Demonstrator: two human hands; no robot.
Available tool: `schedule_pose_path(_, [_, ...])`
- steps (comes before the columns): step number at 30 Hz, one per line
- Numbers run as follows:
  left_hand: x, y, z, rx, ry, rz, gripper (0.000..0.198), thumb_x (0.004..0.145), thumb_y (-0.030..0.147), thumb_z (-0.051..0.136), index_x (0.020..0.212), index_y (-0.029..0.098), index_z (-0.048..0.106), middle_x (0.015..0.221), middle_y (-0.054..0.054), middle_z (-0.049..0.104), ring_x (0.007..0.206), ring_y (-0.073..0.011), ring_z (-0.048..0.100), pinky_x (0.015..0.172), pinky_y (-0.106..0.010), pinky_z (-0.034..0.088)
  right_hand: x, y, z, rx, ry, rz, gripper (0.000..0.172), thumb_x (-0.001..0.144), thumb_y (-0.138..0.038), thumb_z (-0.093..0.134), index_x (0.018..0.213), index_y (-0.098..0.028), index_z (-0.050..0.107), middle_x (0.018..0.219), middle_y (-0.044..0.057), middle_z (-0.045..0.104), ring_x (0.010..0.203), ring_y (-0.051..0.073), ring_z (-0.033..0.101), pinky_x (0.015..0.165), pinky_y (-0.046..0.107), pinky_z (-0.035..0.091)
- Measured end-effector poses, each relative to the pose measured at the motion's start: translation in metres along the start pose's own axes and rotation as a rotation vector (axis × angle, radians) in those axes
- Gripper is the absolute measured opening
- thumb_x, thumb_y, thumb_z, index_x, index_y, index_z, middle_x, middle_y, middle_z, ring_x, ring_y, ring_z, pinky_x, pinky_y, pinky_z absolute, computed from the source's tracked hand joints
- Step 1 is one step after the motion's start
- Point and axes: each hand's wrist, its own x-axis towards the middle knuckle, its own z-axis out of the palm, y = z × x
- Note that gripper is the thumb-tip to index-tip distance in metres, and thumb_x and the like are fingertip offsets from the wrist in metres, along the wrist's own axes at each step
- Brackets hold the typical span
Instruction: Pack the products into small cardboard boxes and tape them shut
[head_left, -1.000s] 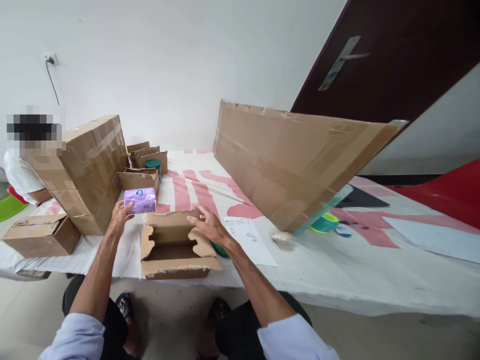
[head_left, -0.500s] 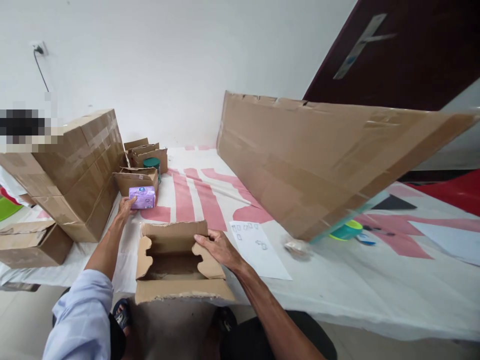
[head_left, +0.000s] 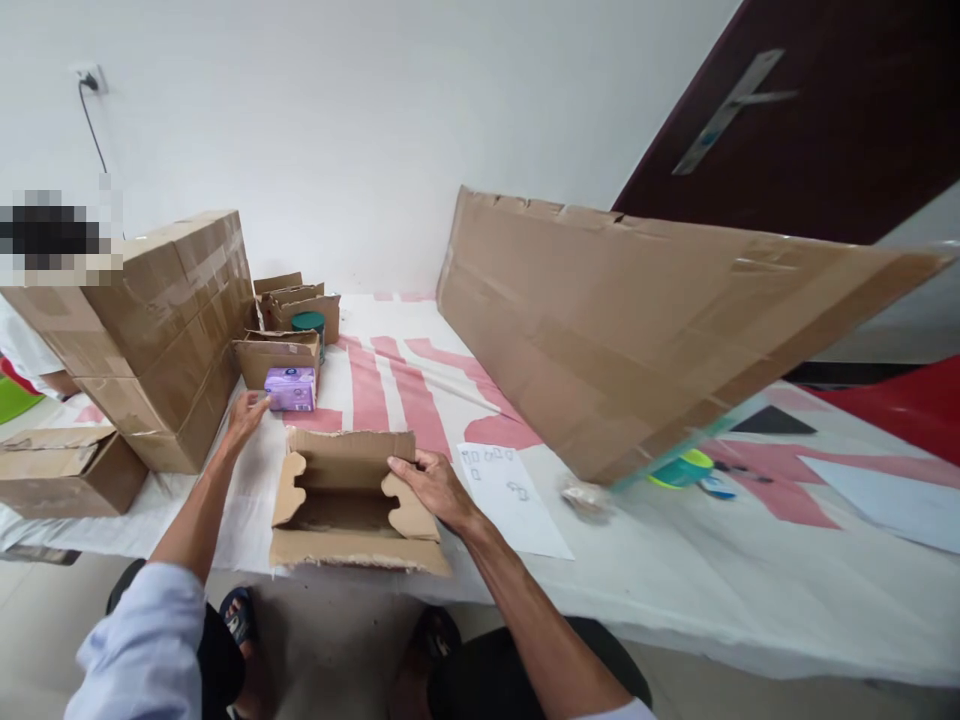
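right hand grips carton near table edge; left hand at purple pack, grip unclear; narrow gap between.

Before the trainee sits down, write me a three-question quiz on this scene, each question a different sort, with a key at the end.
1. Fill in the blank: the hand with its fingertips at the purple printed pack is the ____ hand.

2. Multiple choice: what is the right hand gripping?
A. The paper sheet with drawings
B. The green-lidded canister
C. The open cardboard box with notched flaps

3. True or false: the purple printed pack lies inside the box with notched flaps.

Key:
1. Left (the left hand).
2. C.
3. False; it is outside, beyond that box as the wearer looks.
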Motion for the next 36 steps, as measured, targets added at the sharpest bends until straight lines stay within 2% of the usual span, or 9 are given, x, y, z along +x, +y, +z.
schedule_pose_path(6, [-0.131,-0.024,-0.075,-0.087,0.082,-0.010,0.052,0.074,0.067,0.078,0.094,0.019,0.071,0.083,-0.005,0.074,0.078,-0.0219,0.071,0.066,-0.030,0.057,0.051,-0.005,0.027,0.047,0.075,-0.078,0.057,0.065,-0.070,0.086,0.065,-0.019,0.062,0.058,0.001,0.061,0.050,0.012,0.049,0.041,0.024,0.037])
schedule_pose_path(8, [-0.169,-0.031,-0.080,-0.087,0.122,0.002,0.044,0.074,0.062,0.079,0.085,0.020,0.070,0.075,-0.003,0.072,0.069,-0.0194,0.067,0.062,-0.029,0.053,0.072,-0.008,0.045,0.070,0.069,-0.090,0.055,0.065,-0.068,0.086,0.065,-0.019,0.061,0.058,0.002,0.061,0.052,0.013,0.052,0.043,0.025,0.041])
schedule_pose_path(11, [-0.197,-0.029,-0.059,-0.058,0.006,0.032,0.037,0.075,0.058,0.077,0.076,0.022,0.070,0.073,-0.005,0.074,0.068,-0.0210,0.068,0.062,-0.030,0.053,0.099,-0.013,0.074,0.079,0.051,-0.098,0.052,0.068,-0.066,0.085,0.065,-0.020,0.059,0.058,0.000,0.059,0.053,0.014,0.054,0.046,0.026,0.045])
schedule_pose_path(14, [-0.194,-0.019,-0.025,-0.020,-0.113,0.045,0.037,0.075,0.059,0.076,0.073,0.022,0.072,0.073,-0.006,0.075,0.072,-0.0229,0.070,0.069,-0.033,0.055,0.118,-0.017,0.096,0.073,0.054,-0.124,0.051,0.072,-0.068,0.080,0.068,-0.021,0.058,0.058,-0.001,0.057,0.057,0.015,0.055,0.049,0.027,0.046])
schedule_pose_path(18, [-0.172,-0.016,0.007,0.023,-0.134,0.014,0.042,0.078,0.062,0.075,0.069,0.021,0.072,0.067,-0.006,0.073,0.069,-0.0238,0.069,0.068,-0.034,0.051,0.127,-0.018,0.099,0.049,0.092,-0.187,0.055,0.079,-0.076,0.070,0.075,-0.022,0.060,0.070,0.000,0.063,0.072,0.018,0.061,0.065,0.030,0.053])
schedule_pose_path(21, [-0.158,-0.022,0.016,0.064,-0.104,-0.027,0.047,0.080,0.066,0.075,0.068,0.021,0.072,0.065,-0.006,0.072,0.069,-0.0251,0.069,0.066,-0.034,0.049,0.116,-0.009,0.089,0.035,0.122,-0.229,0.060,0.085,-0.078,0.064,0.102,-0.020,0.070,0.103,0.008,0.075,0.101,0.024,0.068,0.089,0.035,0.058])
schedule_pose_path(26, [-0.133,-0.032,0.026,0.105,-0.067,-0.054,0.049,0.082,0.068,0.074,0.068,0.021,0.073,0.069,-0.008,0.075,0.073,-0.0269,0.071,0.068,-0.034,0.049,0.070,0.038,0.073,-0.086,0.091,-0.279,0.070,0.098,-0.068,0.054,0.148,-0.019,0.060,0.149,0.019,0.064,0.135,0.031,0.062,0.112,0.048,0.052])
schedule_pose_path(31, [-0.100,-0.037,0.038,0.141,-0.047,-0.053,0.044,0.081,0.065,0.076,0.069,0.022,0.073,0.071,-0.009,0.076,0.076,-0.0284,0.071,0.069,-0.035,0.048,0.028,0.094,0.062,-0.412,0.040,-0.412,0.052,0.103,-0.048,0.054,0.144,-0.018,0.063,0.142,0.019,0.068,0.131,0.033,0.065,0.114,0.054,0.052])
schedule_pose_path(36, [-0.083,-0.040,0.054,0.195,-0.078,-0.052,0.044,0.081,0.065,0.077,0.067,0.023,0.074,0.070,-0.009,0.075,0.080,-0.0313,0.072,0.069,-0.036,0.048,0.013,0.113,0.060,-0.685,0.001,-0.543,0.032,0.103,-0.030,0.056,0.127,-0.018,0.073,0.137,0.019,0.070,0.129,0.035,0.064,0.113,0.057,0.053])
